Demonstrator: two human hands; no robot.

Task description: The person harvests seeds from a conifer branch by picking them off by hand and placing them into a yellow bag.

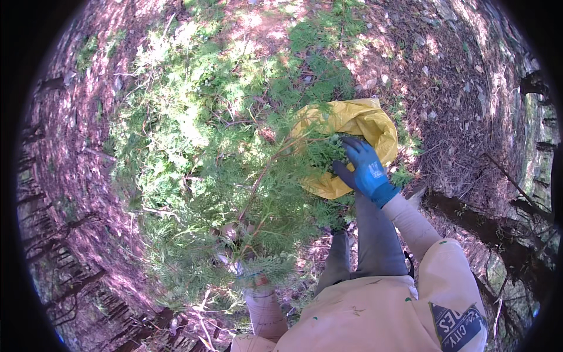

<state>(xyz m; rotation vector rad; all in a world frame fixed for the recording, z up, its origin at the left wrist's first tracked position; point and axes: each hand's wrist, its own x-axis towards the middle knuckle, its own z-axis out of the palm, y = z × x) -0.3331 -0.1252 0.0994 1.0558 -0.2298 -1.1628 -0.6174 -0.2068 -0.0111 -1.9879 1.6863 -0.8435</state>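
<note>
My right hand (361, 169), in a blue glove with dark fingertips, reaches over the mouth of a yellow bag (382, 136). Its thumb and fingers lie on either side of a green conifer sprig (327, 153), which looks pinched between them. Small green pieces show inside the bag. A leafy conifer branch (259, 182) with a thin reddish stem slants from the bag down towards my left hand (239, 267). Foliage covers most of that hand, with only bits of a pale blue glove and the wrist showing. Its grip is hidden.
Cut conifer foliage (189, 110) is heaped on the ground ahead and to the left. A dark fallen trunk (475, 220) with bare twigs lies at right. Small stones (385, 79) dot the needle-covered ground. My legs (378, 242) stand just below the bag.
</note>
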